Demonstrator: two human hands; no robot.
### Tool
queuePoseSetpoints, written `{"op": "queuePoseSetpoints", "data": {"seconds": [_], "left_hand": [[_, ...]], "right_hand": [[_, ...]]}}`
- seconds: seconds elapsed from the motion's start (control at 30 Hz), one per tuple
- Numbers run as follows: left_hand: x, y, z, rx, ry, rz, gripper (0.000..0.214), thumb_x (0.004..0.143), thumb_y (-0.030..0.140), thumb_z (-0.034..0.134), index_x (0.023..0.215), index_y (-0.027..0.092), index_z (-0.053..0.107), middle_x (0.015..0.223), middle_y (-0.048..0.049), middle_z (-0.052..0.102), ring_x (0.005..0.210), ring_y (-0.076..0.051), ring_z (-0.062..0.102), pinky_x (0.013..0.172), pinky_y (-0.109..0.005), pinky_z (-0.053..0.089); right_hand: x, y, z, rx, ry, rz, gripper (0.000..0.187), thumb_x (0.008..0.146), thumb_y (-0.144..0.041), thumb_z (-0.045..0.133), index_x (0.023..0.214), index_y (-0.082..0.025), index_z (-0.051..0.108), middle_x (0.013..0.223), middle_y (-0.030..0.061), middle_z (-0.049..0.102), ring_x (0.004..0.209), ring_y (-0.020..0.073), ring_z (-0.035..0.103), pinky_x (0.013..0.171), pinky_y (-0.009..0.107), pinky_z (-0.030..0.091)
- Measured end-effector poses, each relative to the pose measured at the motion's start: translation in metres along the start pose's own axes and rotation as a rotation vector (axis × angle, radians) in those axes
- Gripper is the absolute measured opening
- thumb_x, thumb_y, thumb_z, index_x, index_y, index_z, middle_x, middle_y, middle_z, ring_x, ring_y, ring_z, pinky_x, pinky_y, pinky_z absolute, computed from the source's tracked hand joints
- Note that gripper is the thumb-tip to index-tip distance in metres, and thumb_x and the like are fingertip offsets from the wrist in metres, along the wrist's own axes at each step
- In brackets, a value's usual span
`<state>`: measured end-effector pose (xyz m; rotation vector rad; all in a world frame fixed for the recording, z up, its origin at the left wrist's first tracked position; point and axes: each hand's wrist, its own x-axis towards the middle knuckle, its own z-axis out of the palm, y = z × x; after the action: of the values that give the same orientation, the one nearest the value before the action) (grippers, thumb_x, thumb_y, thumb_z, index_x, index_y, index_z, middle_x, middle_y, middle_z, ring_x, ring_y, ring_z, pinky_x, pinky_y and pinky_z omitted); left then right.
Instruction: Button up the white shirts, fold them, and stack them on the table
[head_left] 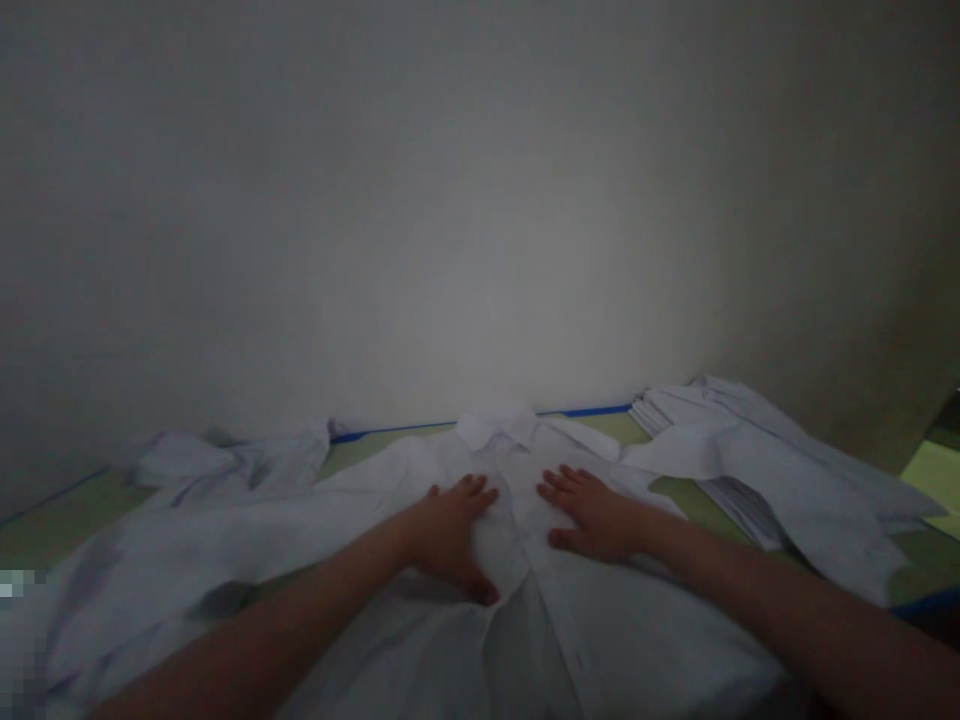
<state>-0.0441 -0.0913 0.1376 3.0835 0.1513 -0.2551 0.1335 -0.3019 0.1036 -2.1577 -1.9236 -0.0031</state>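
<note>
A white collared shirt (517, 600) lies spread front-up on a green table (60, 520), its collar (499, 425) toward the wall. My left hand (450, 530) rests flat on the left chest panel, fingers stretched out and thumb near the button placket. My right hand (592, 515) lies flat on the right chest panel, fingers spread and pointing left toward the placket. Neither hand holds anything. The shirt's left sleeve (187, 550) stretches out to the left.
A stack of folded white garments (750, 450) sits at the right, partly draped. A crumpled white cloth (225, 460) lies at the back left. Blue tape (592, 410) edges the table along a plain wall. The scene is dim.
</note>
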Motion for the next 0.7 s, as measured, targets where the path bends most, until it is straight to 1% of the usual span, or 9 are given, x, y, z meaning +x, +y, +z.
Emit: {"op": "queuePoseSetpoints", "data": {"seconds": [0.07,0.13,0.23,0.37,0.47,0.57,0.63,0.7], "left_hand": [[0.004,-0.001,0.008,0.021,0.014,-0.011,0.120,0.046,0.069,0.063,0.143,0.026,0.007,0.149,-0.0097,-0.003,0.135,-0.036,0.001,0.103,-0.061,0.009],[0.011,-0.004,0.012,0.034,0.028,-0.028,0.120,0.047,0.072,0.060,0.143,0.025,0.004,0.149,-0.0090,-0.006,0.134,-0.037,-0.003,0.102,-0.063,0.006],[0.026,-0.016,0.011,0.056,0.042,-0.079,0.123,0.045,0.078,0.055,0.143,0.023,0.005,0.148,-0.0104,-0.005,0.134,-0.038,-0.006,0.101,-0.065,0.003],[0.046,-0.037,0.005,0.083,0.071,-0.112,0.120,0.046,0.081,0.051,0.143,0.022,0.013,0.148,-0.0135,0.001,0.134,-0.039,-0.005,0.102,-0.063,0.003],[0.053,-0.044,0.000,0.076,0.094,-0.116,0.117,0.047,0.081,0.052,0.142,0.021,0.018,0.148,-0.0145,0.008,0.135,-0.037,0.001,0.104,-0.058,0.005],[0.050,-0.042,-0.005,0.023,0.125,-0.125,0.111,0.048,0.076,0.058,0.139,0.020,0.028,0.147,-0.0145,0.018,0.135,-0.035,0.011,0.107,-0.049,0.012],[0.041,-0.036,-0.009,-0.036,0.186,-0.130,0.100,0.051,0.068,0.063,0.134,0.019,0.037,0.143,-0.0136,0.029,0.132,-0.032,0.024,0.106,-0.042,0.020],[0.028,-0.025,-0.013,-0.090,0.288,-0.123,0.078,0.059,0.057,0.064,0.126,0.019,0.048,0.134,-0.0118,0.044,0.123,-0.028,0.039,0.101,-0.036,0.030]], "right_hand": [[0.002,0.005,0.010,-0.016,-0.026,0.027,0.079,0.080,-0.067,0.033,0.142,-0.019,0.021,0.147,0.0107,0.014,0.135,0.0294,0.009,0.108,0.045,0.009],[0.010,0.008,0.017,-0.029,-0.024,0.048,0.081,0.080,-0.070,0.029,0.143,-0.020,0.019,0.148,0.0100,0.011,0.135,0.0299,0.007,0.108,0.046,0.007],[0.030,0.016,0.018,-0.051,-0.023,0.062,0.082,0.079,-0.072,0.025,0.143,-0.021,0.018,0.148,0.0098,0.011,0.135,0.0301,0.008,0.108,0.045,0.006],[0.064,0.032,0.017,-0.090,-0.032,0.065,0.082,0.079,-0.072,0.024,0.142,-0.019,0.019,0.147,0.0108,0.011,0.135,0.0304,0.008,0.108,0.045,0.007],[0.084,0.041,0.018,-0.108,-0.033,0.071,0.081,0.080,-0.071,0.025,0.142,-0.019,0.020,0.147,0.0111,0.012,0.135,0.0302,0.007,0.107,0.045,0.009],[0.091,0.044,0.018,-0.118,-0.021,0.073,0.081,0.080,-0.069,0.027,0.142,-0.017,0.019,0.147,0.0123,0.014,0.135,0.0299,0.007,0.107,0.045,0.009],[0.088,0.039,0.015,-0.131,0.024,0.074,0.079,0.082,-0.066,0.029,0.142,-0.015,0.019,0.146,0.0135,0.016,0.135,0.0297,0.008,0.107,0.046,0.007],[0.080,0.028,0.010,-0.141,0.104,0.080,0.075,0.083,-0.061,0.032,0.141,-0.014,0.023,0.146,0.0146,0.018,0.134,0.0293,0.010,0.107,0.045,0.008]]}}
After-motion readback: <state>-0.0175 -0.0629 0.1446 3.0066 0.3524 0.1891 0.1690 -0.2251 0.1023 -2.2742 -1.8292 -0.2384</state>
